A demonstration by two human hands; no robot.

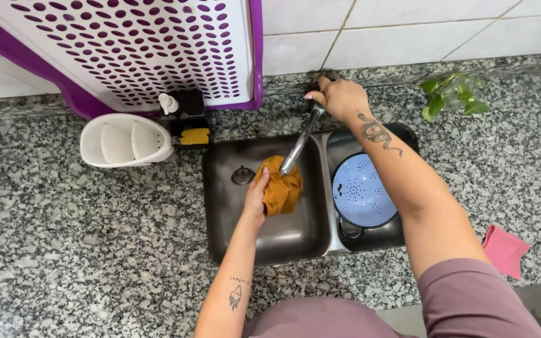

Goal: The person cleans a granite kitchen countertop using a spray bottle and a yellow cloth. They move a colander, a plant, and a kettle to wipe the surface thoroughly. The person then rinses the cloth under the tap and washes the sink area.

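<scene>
While the right hand (340, 97) grips the tap base, the left hand (257, 195) clutches an orange cloth (281, 188).

A speckled grey granite counter (82, 250) fills the view, with a steel double sink (320, 244) sunk at its centre. At ten o'clock a white caddy (123, 141) sits on it, a purple-rimmed perforated rack (126, 50) leaning against the wall at eleven. A black soap holder (189, 119) stands just beside the caddy. A plant (452, 94) sits at two o'clock, a pink cloth (505, 250) at four.
</scene>
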